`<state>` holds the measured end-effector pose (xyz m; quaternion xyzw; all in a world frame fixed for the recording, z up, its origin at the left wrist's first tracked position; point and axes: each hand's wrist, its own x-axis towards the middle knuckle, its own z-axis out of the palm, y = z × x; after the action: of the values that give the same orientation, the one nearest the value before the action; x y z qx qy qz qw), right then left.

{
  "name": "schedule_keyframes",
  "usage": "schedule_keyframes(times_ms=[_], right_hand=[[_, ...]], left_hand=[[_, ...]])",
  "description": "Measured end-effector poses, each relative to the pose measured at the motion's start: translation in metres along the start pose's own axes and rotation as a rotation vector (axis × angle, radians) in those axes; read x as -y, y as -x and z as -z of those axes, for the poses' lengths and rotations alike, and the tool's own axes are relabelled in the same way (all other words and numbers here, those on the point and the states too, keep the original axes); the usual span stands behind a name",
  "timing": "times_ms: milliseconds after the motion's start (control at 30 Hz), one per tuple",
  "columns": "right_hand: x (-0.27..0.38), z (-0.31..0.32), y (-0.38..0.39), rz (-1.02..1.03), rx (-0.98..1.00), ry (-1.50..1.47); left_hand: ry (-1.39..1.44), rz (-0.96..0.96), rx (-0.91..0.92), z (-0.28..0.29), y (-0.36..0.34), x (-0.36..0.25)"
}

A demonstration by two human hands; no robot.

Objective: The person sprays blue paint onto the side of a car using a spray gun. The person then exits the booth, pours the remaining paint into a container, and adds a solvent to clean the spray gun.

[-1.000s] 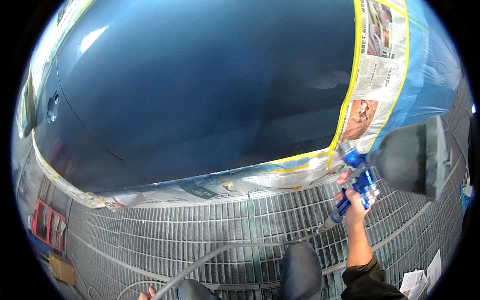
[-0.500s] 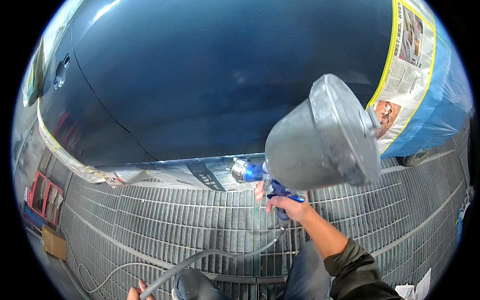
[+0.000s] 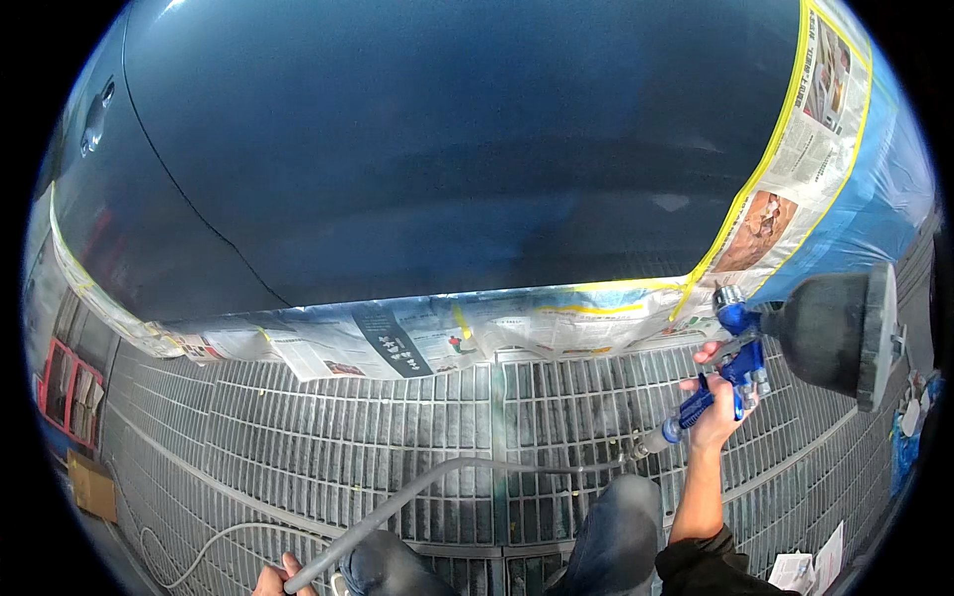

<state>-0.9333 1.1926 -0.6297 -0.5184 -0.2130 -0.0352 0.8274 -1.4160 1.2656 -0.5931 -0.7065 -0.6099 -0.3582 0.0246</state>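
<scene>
My right hand (image 3: 717,409) is wrapped round the grip of a blue spray gun (image 3: 740,360), whose dark paint cup (image 3: 837,332) leans out to the right. The gun's silver nozzle (image 3: 728,296) points up toward the lower right corner of the dark blue car panel (image 3: 447,169), just beside the masking newspaper (image 3: 750,233). From the gun's base a grey air hose (image 3: 437,472) runs left across my knees. At the lower left, my left hand (image 3: 283,578) is closed round that hose.
Newspaper edged with yellow tape hangs below the panel. Blue plastic sheeting (image 3: 860,214) covers the car at right. Below lies a metal floor grating (image 3: 417,427). A red rack (image 3: 72,392) and cardboard box (image 3: 92,487) stand at left; papers (image 3: 810,571) lie at lower right.
My right hand has carried the spray gun rightward, and its cup has tipped further to the right. The hose has stretched along with it. My left hand stays in nearly the same place.
</scene>
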Motion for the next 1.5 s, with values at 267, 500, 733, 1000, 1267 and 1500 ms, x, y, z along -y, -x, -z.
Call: schedule_keyframes(times_ms=[267, 500, 733, 1000, 1267, 1500], right_hand=[[-0.033, -0.081, 0.069, -0.214, 0.507, -0.049], [-0.052, -0.094, 0.112, -0.367, 0.834, -0.029], [-0.045, -0.028, 0.084, -0.172, 0.194, 0.062], [-0.072, -0.053, 0.105, -0.164, 0.297, 0.039], [-0.078, -0.103, 0.152, -0.347, 0.638, -0.018], [-0.089, -0.037, 0.15, -0.238, 0.107, 0.109]], left_hand=[[0.045, -0.014, -0.045, 0.01, 0.005, 0.009], [0.026, 0.011, -0.045, 0.02, 0.004, 0.004], [0.025, -0.03, 0.025, 0.002, -0.004, 0.015], [-0.004, -0.1, 0.024, -0.009, -0.004, 0.021], [-0.067, -0.056, 0.022, 0.003, -0.001, 0.024], [0.025, -0.087, -0.008, -0.004, -0.01, 0.042]])
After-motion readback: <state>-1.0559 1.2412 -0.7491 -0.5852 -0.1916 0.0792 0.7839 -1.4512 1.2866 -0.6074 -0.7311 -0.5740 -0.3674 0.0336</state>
